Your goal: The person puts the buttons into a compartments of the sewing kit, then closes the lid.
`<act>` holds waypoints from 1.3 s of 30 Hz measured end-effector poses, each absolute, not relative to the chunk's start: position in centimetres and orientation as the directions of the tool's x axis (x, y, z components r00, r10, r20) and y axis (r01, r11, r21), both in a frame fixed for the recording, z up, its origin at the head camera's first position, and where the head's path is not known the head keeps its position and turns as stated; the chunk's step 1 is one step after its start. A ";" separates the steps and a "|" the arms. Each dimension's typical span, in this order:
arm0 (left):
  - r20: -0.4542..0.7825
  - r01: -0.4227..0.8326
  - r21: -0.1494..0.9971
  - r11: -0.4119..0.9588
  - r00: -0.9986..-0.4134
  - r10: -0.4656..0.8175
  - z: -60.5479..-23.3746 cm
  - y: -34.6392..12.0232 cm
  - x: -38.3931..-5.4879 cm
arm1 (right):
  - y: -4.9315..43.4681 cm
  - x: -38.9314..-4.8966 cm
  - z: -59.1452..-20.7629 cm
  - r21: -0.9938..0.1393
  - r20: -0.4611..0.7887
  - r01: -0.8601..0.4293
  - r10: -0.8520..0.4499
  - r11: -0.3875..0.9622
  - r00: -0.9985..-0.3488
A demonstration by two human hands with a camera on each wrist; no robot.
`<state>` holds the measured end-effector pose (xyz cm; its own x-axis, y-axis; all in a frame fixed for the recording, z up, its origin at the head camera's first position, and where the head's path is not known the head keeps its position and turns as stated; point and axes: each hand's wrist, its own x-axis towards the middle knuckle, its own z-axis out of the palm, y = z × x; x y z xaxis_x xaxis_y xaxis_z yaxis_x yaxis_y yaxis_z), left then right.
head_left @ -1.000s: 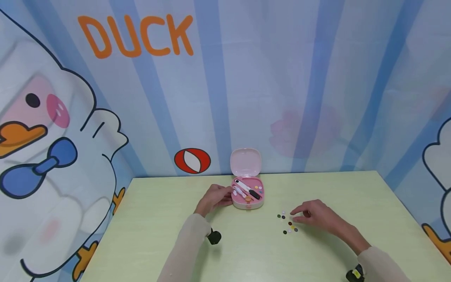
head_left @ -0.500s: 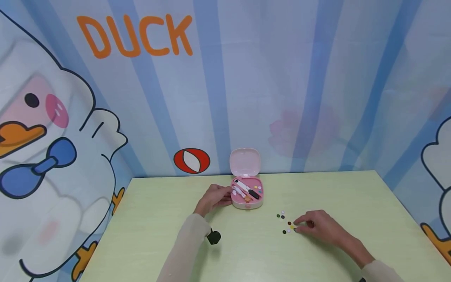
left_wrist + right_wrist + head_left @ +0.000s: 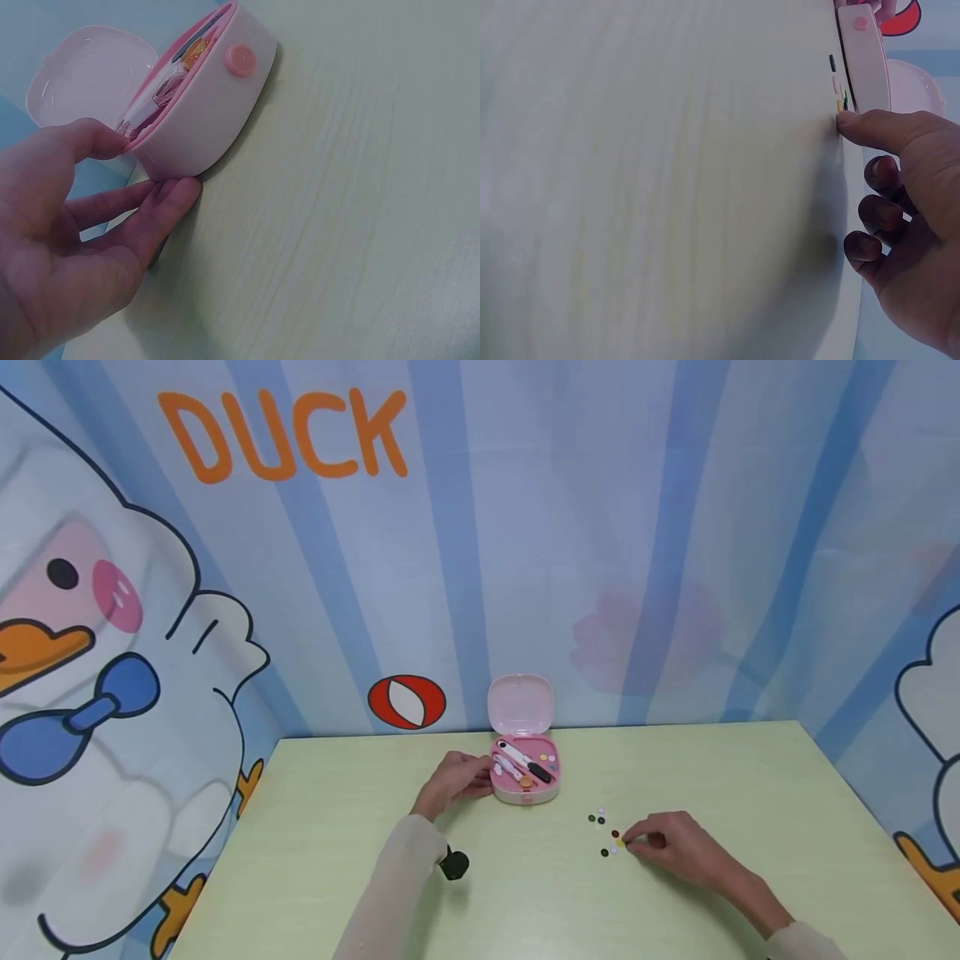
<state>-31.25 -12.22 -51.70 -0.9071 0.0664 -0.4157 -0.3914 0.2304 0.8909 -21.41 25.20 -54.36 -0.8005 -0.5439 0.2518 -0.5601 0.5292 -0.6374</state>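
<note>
A pink sewing kit box (image 3: 525,797) stands near the back of the table, its lid (image 3: 521,705) raised. My left hand (image 3: 454,781) holds the box's left end; in the left wrist view the thumb is at the rim and the other fingers lie low against the wall (image 3: 206,112). My right hand (image 3: 684,847) has its thumb and index fingertips together at the tabletop, pinching a small button that the fingertips hide. Right beside them lie a yellow button (image 3: 620,842), a brown button (image 3: 615,833), a white button (image 3: 613,851) and a black button (image 3: 604,852).
A little farther back are a green button (image 3: 592,817) and another black button (image 3: 602,821). Inside the box lie a white tool with a black end (image 3: 536,768) and several small coloured pieces. A blue striped curtain (image 3: 525,527) hangs behind the table's back edge.
My right hand has moved toward me and brought its fingertips together over the grey button, which no longer shows. The left hand has stayed at the box.
</note>
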 end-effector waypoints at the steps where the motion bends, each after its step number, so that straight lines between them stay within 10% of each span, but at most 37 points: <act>1: -0.417 -0.392 0.891 0.230 -0.906 0.068 -51.7 -12.2 -31.3 | 25.2 -21.4 -54.3 -0.639 0.249 -0.559 -0.546 0.529 -0.800; 39: -0.427 -0.402 0.887 0.229 -0.902 0.069 -51.6 -12.4 -31.4 | 22.9 -25.8 -49.0 -0.575 0.127 -0.588 -0.648 0.569 -0.751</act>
<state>-31.38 -12.39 -51.58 -0.9017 0.0691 -0.4269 -0.4022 0.2285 0.8866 -25.82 22.90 -49.04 -0.7511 -0.6479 0.1267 -0.5880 0.5694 -0.5745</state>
